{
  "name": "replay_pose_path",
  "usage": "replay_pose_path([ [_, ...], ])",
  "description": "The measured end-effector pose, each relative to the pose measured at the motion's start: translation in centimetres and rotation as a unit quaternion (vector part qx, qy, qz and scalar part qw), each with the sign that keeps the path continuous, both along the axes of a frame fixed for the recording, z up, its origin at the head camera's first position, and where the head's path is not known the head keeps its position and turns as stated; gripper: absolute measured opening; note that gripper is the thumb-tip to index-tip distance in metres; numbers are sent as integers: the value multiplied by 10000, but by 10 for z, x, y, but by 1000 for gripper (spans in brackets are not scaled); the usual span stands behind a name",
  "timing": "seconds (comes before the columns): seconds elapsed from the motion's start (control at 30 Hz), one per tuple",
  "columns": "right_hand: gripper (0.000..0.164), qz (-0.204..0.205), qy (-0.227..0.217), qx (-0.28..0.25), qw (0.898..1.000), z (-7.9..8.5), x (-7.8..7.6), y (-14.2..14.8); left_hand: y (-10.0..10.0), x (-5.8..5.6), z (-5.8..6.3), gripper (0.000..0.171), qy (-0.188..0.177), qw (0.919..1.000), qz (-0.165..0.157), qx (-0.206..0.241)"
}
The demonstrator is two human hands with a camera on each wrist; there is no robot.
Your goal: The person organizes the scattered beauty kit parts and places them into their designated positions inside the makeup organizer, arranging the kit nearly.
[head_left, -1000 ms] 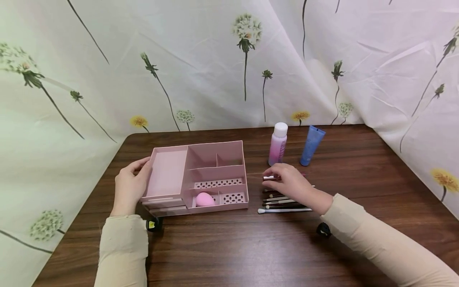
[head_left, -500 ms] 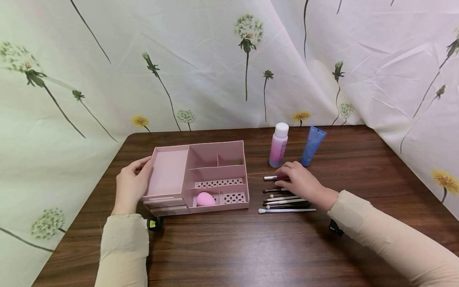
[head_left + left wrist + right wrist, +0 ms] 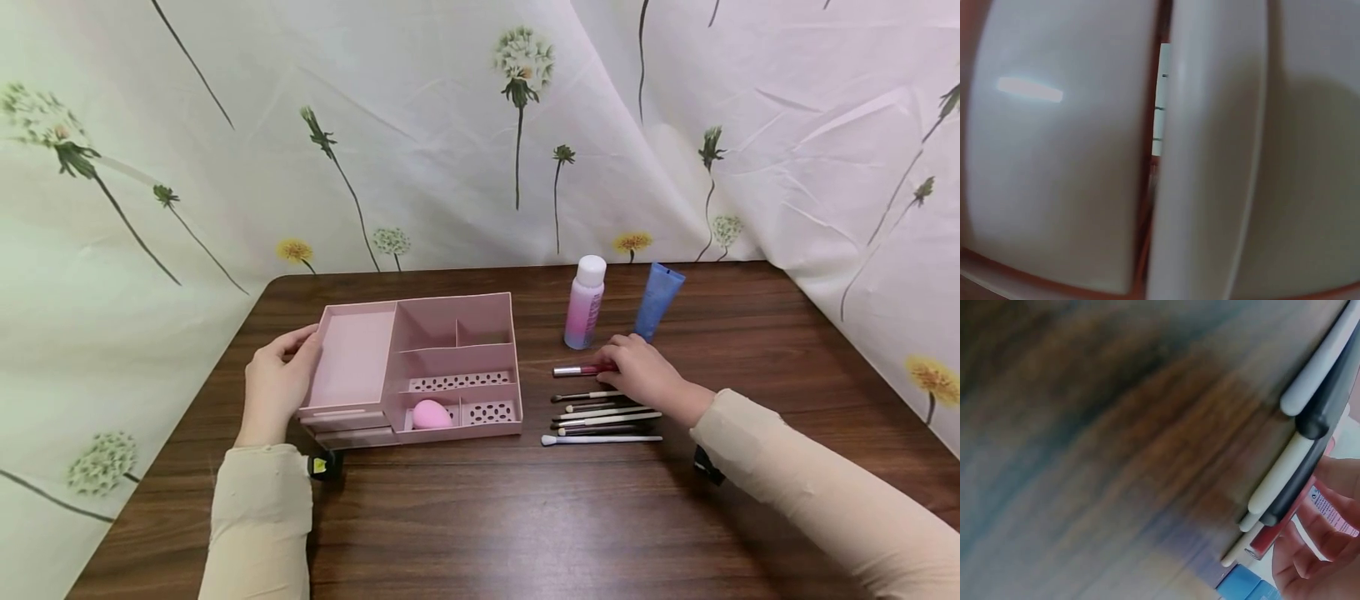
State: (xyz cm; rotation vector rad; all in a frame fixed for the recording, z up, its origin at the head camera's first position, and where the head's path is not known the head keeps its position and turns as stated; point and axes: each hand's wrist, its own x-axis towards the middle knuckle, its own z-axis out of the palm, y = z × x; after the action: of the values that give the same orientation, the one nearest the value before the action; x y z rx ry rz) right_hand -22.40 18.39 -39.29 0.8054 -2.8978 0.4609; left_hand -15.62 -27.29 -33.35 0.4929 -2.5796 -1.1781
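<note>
My left hand (image 3: 279,379) holds the left side of a pink desktop organizer (image 3: 348,358), thumb near its top edge. A pink makeup sponge (image 3: 431,414) lies in its front compartment. The left wrist view shows a close, blurred pale surface. My right hand (image 3: 641,371) pinches the red end of a lip gloss tube (image 3: 573,372) whose silver cap points left. In the right wrist view, fingertips are at the red body of the lip gloss (image 3: 1270,536). Just in front lie several makeup brushes (image 3: 600,417), side by side, bristles to the left.
Behind the lip gloss stands a pink and white bottle (image 3: 584,304) with a white cap. To its right a blue squeeze tube (image 3: 658,302) stands upright, close behind my right hand. A floral cloth (image 3: 450,167) hangs along the back edge of the wooden table (image 3: 480,517).
My right hand has slid right along the lip gloss from its silver cap to its red end. The lip gloss has hardly moved. My left hand stays on the organizer.
</note>
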Motion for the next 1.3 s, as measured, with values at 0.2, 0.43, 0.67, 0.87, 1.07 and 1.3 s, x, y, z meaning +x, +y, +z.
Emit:
replay_pose_path([
  [0.2,8,-3,-26,234,9997,1,-2,1,0,-1,0,49,44,9998,-9,185],
  [0.43,6,89,102,477,9988,2,-1,0,-1,-1,1,52,-77,9989,4,452],
  [0.67,9,141,204,138,9996,8,-3,-5,-9,-2,-1,56,-232,9929,-233,1144],
  [0.87,12,312,338,-312,9985,23,-2,-18,-16,-2,-5,61,-182,9877,-522,1462],
  [1.07,15,449,558,-567,9958,43,3,-37,-22,-4,-11,65,-251,9842,-571,1657],
  [1.3,17,710,649,-894,9913,61,14,-63,-27,-5,-18,62,20,9771,-635,2031],
])
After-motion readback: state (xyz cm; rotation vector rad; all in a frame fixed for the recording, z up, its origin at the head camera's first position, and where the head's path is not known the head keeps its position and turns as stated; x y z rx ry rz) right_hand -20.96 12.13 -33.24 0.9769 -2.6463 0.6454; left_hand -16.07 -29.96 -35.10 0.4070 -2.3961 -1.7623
